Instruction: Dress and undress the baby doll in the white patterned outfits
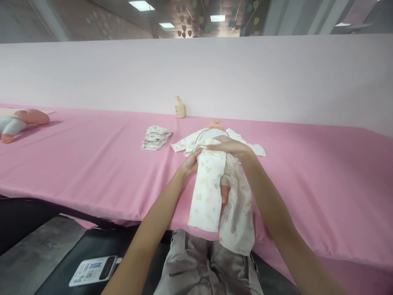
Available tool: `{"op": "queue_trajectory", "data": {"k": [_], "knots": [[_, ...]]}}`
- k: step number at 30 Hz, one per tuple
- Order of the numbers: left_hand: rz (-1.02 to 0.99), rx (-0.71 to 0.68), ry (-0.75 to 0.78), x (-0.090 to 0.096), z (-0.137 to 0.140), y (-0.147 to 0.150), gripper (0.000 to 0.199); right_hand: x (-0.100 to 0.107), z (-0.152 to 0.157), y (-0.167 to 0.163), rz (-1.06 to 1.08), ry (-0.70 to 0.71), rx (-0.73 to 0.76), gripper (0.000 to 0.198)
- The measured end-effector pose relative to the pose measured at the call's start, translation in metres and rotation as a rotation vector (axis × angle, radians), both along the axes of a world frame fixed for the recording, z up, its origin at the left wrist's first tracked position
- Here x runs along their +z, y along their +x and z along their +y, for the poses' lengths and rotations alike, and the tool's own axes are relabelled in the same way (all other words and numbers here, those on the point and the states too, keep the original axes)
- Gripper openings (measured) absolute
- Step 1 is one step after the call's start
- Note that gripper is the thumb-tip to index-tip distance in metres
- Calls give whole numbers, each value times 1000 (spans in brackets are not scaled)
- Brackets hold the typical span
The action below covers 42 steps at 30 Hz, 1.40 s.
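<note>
A baby doll (216, 124) lies on its back on the pink-covered table, head toward the wall. White printed baby pants (207, 192) lie over its lower body, their legs hanging toward me past the table edge. One doll foot (225, 193) shows between the pant legs. My left hand (192, 161) is closed on the left side of the waistband. At the right side of the waist my right hand (229, 146) grips the pants, its fingers across the doll's belly. A matching baby shirt (187, 141) spreads around the doll's upper body, sleeves out to both sides.
A folded stack of cloth (156, 137) sits left of the doll. A pump bottle (179, 108) stands by the white wall (196, 73). Another doll (32, 117) lies at the far left. A badge card (93, 270) rests on a black chair (61, 266) below the table edge.
</note>
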<state>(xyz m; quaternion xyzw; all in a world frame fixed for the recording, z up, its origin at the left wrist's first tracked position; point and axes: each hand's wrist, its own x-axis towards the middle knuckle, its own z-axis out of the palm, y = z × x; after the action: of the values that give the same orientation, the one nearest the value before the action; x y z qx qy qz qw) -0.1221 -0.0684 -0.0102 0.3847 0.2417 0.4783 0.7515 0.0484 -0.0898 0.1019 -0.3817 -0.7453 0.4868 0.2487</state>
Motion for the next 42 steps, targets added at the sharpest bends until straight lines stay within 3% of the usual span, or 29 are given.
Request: {"op": "queue_trajectory", "data": {"k": [2, 5, 8, 12, 15, 18, 23, 26, 30, 33, 35, 39, 42], "knots": [[17, -1, -33, -1, 1, 0, 34, -1, 2, 1, -106, 98, -31, 32], [75, -9, -7, 2, -4, -2, 38, -4, 8, 1, -101, 227, -229, 40], [127, -52, 75, 5, -9, -5, 47, -6, 11, -3, 51, 191, -382, 46], [-2, -10, 7, 8, -8, -6, 37, -5, 10, -3, 103, 16, -222, 41], [-68, 3, -69, 9, -5, -5, 34, -3, 8, 3, -126, 2, -83, 38], [-12, -44, -90, 10, -7, -3, 34, -2, 7, 9, -265, 68, -92, 38], [98, -108, 3, 9, -14, -3, 38, 2, 6, 8, 15, -12, -76, 31], [87, -144, 8, 7, -12, -4, 42, 2, 4, 7, 26, -50, -82, 32], [-95, -69, -14, 6, -7, -4, 34, -1, 7, 7, -148, -6, -39, 42], [-119, -28, -64, 7, -8, -4, 34, -4, 9, 7, -304, 45, -70, 52], [-87, -24, -126, 9, -9, -4, 34, -5, 9, 6, -260, 42, -79, 50], [-40, -32, -173, 9, -12, -7, 34, -4, 8, 2, 29, -56, 11, 39], [-72, -25, -147, 9, -13, -10, 37, -3, 6, 0, 21, -65, 23, 38]]}}
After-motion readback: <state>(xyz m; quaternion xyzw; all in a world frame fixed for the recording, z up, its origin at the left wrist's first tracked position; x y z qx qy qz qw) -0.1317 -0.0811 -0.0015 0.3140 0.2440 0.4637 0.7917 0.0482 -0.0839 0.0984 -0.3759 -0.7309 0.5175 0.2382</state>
